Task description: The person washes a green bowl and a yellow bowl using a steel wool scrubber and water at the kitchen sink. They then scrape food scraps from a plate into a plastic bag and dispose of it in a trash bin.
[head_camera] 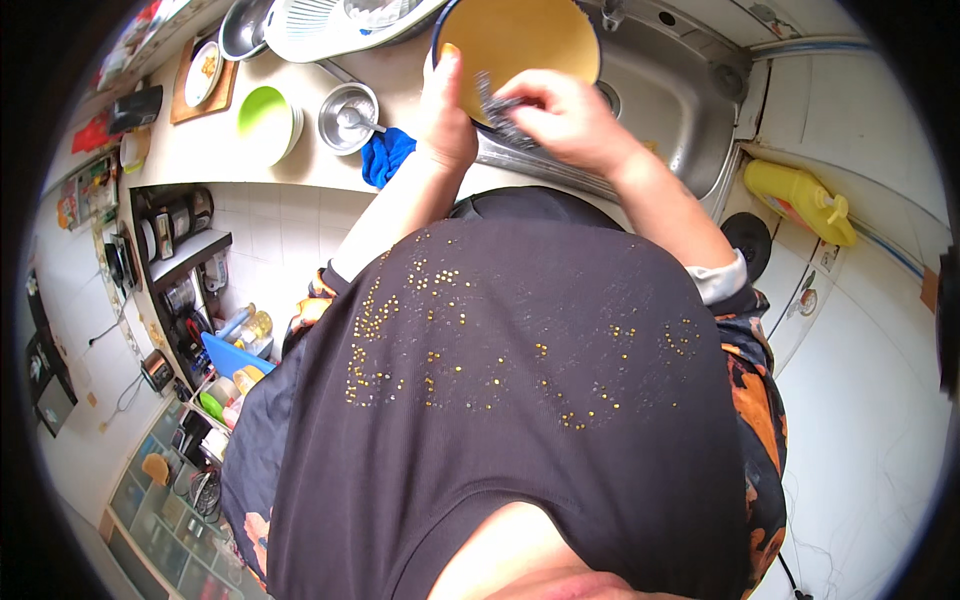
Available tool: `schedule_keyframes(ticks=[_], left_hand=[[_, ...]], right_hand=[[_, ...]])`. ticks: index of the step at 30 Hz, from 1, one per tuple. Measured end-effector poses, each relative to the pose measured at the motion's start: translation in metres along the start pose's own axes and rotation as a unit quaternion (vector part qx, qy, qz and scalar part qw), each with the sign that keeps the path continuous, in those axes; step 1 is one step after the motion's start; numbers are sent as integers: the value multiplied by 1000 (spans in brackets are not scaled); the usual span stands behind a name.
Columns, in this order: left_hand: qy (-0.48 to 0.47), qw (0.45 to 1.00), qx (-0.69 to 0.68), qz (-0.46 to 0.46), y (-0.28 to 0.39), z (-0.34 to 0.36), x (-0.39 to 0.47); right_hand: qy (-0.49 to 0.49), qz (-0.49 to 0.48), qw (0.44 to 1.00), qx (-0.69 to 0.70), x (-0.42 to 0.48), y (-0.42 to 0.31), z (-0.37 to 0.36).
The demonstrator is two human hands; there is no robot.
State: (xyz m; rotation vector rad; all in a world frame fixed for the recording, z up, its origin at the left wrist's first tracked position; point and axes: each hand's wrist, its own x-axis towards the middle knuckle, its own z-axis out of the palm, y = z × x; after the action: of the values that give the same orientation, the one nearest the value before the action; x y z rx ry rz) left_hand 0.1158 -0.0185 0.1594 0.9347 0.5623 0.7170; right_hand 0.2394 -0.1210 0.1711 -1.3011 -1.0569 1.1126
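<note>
My left hand (448,112) grips the left rim of a large round basin (529,37), yellow-orange inside with a dark blue edge. The basin is tipped beside the stainless-steel sink (694,94), partly over it, and its far side is cut off by the top of the view. Pinched in my right hand (574,116) is a grey steel wool scrubber (504,120), held at the basin's near rim. My fingers partly cover the scrubber.
Left of my left hand lie a blue cloth (388,156), a metal pan (330,120) with a spoon inside, and stacked bowls (268,124). A white drainer (307,34) stands behind them. A yellow pump bottle (795,199) is right of the sink.
</note>
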Motion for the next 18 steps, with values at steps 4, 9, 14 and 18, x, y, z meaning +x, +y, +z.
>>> schedule_keyframes(ticks=[4, 9, 14, 18], left_hand=[[34, 982, -150, -106, 19, 6, -6], [18, 969, -186, -162, 26, 17, -6], [-8, 961, -191, -202, 32, 23, -11], [-17, 964, -174, -202, 29, 22, -13]], right_hand=[[167, -167, 969, 75, -24, -38, -57], [258, -209, 906, 262, -53, -57, -118], [274, -201, 910, 236, -57, -48, -119], [279, -207, 919, 189, -54, -55, -102]])
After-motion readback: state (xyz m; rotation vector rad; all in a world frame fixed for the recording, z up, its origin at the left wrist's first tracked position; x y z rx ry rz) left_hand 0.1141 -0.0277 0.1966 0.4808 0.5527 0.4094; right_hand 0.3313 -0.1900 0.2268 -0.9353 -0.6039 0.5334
